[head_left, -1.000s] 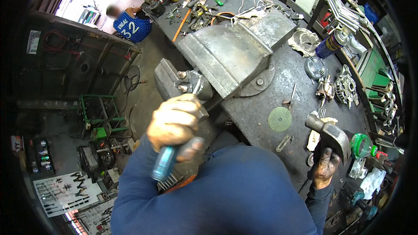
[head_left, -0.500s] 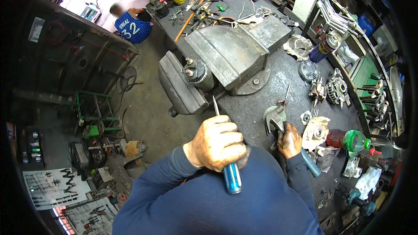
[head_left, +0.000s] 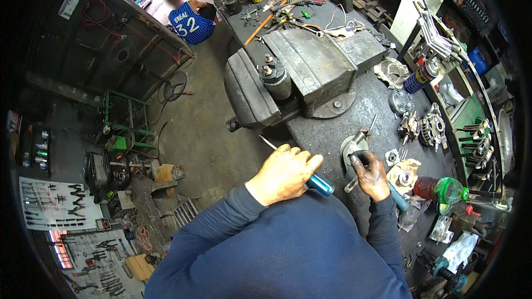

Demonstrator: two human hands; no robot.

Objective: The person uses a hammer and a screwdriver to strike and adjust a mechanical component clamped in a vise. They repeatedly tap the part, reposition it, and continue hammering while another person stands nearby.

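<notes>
My left hand [head_left: 282, 174] grips a pointed steel tool with a blue handle [head_left: 320, 184], its tip angled toward the upper left. My right hand [head_left: 371, 176] is closed around the hammer [head_left: 398, 197] near its head, the hammer lying over the bench's green disc [head_left: 349, 149]. Beyond both hands, the large vise [head_left: 309, 66] holds a dark cylindrical part with two bolt terminals [head_left: 275, 82] upright between its jaws. A light greasy wrapping with a ring part on it [head_left: 403, 174] lies beside my right hand.
Alternator parts [head_left: 432, 127], a spray can [head_left: 421, 76] and a green-capped bottle [head_left: 449, 190] line the bench's right side. Loose tools [head_left: 285, 16] cover its far end. A person [head_left: 191, 26] crouches beyond it, near the doorway. A green metal frame [head_left: 133, 122] stands at the left.
The hammer has moved down from a raised position onto the bench. My left hand has withdrawn from the part in the vise, moving right, then tilting the pointed tool leftward.
</notes>
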